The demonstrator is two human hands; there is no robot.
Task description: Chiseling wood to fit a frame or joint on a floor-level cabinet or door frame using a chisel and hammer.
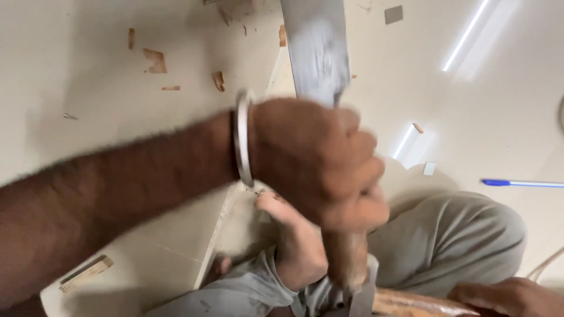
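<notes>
saw blade [317,53]: blurred, top cut off | handle [346,258]: mostly hidden by hands

The middle of the view is crowded: the left hand [317,161] with its metal bangle [242,138] and forearm crosses from the lower left, gripping a wooden handle [348,258] from which a broad saw blade [316,50] runs to the top edge. A bare foot [294,240] lies just below the hand, pressed against a pale board [176,258], and a bent knee in grey trousers [452,240] fills the lower right, where the right hand [511,296] rests. Open floor [76,70] lies upper left, dotted with wood chips [155,60]. Upper right is open too, save a blue pen [520,183].
</notes>
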